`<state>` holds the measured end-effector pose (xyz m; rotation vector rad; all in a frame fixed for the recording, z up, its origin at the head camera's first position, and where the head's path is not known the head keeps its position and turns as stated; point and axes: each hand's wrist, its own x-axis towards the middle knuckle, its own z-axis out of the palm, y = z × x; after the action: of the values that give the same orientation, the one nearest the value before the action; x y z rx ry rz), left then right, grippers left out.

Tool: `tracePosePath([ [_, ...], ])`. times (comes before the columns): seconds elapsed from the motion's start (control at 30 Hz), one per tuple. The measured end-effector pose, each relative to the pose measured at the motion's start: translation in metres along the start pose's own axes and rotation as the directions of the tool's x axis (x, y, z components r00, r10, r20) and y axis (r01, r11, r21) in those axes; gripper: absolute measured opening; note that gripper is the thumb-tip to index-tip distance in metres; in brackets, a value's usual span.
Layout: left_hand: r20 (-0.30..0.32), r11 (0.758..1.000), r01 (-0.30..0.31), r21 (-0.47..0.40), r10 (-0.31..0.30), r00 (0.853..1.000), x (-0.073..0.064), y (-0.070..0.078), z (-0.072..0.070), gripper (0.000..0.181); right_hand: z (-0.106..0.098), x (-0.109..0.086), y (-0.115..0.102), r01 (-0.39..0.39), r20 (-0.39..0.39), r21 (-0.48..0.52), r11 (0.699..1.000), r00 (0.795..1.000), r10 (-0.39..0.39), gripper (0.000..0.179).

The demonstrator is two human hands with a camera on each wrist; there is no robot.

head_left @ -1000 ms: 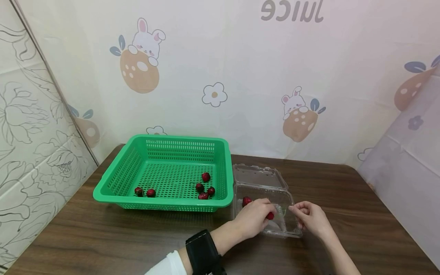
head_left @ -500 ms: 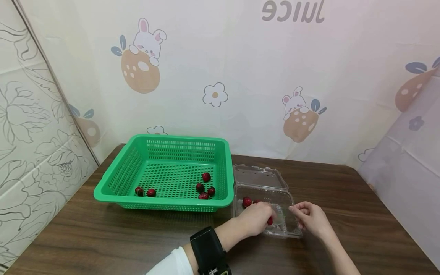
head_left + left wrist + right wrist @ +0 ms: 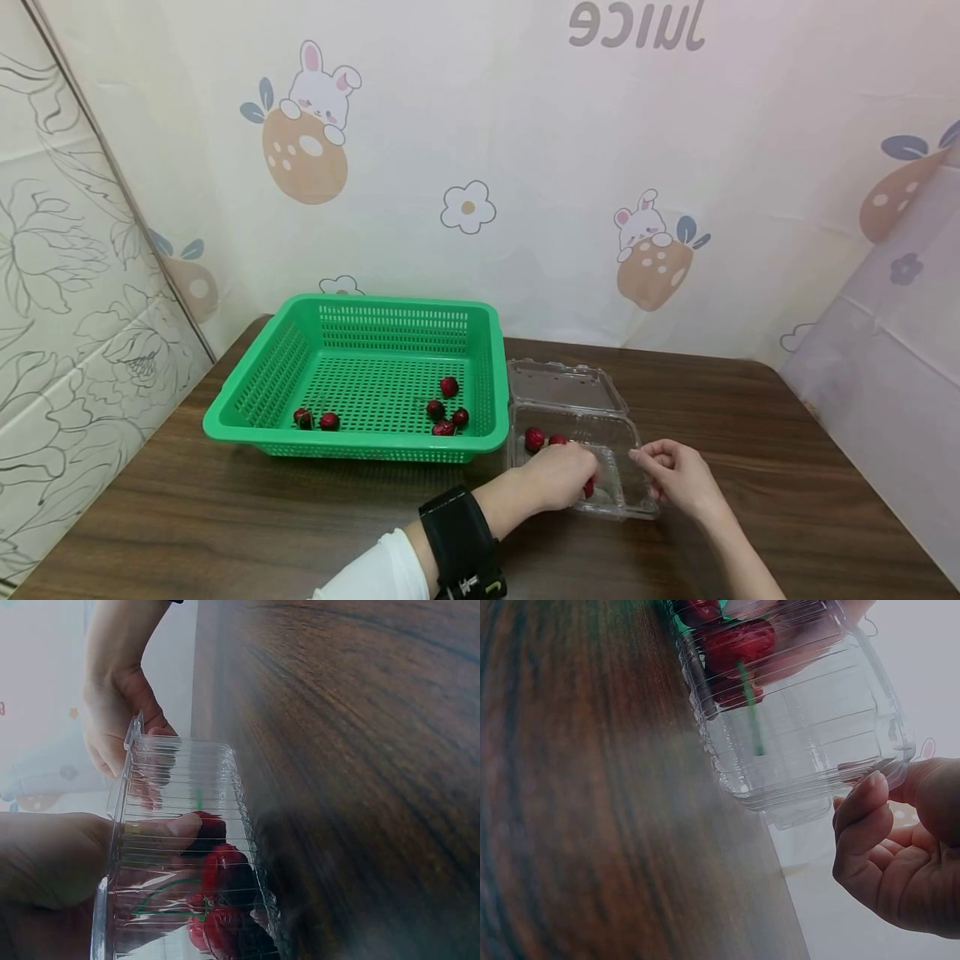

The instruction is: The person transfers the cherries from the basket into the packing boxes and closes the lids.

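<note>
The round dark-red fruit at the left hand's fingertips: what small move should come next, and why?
I'd say the left hand should probably let go of the round dark-red fruit: it is low inside the clear plastic container, near other red fruits, while the right hand pinches its rim. More fruits lie in the green plastic basket.

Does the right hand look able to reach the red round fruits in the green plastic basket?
Probably not: the right hand pinches the clear plastic container, which lies between it and the green plastic basket.
</note>
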<state>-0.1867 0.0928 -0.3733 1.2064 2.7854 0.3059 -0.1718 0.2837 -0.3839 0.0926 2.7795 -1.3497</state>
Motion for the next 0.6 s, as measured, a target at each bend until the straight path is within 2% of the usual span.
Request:
tracePosePath([
  [0.27,-0.010,1.000,0.022,-0.009,-0.022,1.000,-0.001,0.000,-0.002,0.017,0.000,0.000,0.000,0.006,-0.003,-0.007,1.000,1.000,-0.006,0.029],
  [0.43,-0.062,0.999,0.035,-0.006,-0.036,0.997,-0.004,0.002,-0.008,0.016,-0.001,0.000,0.001,0.011,-0.004,-0.010,1.000,1.000,-0.011,0.030],
  [0.6,-0.100,1.000,0.020,0.019,-0.018,0.995,-0.009,0.005,-0.016,0.017,-0.001,0.000,0.001,0.010,0.000,-0.011,1.000,1.000,-0.010,0.032],
])
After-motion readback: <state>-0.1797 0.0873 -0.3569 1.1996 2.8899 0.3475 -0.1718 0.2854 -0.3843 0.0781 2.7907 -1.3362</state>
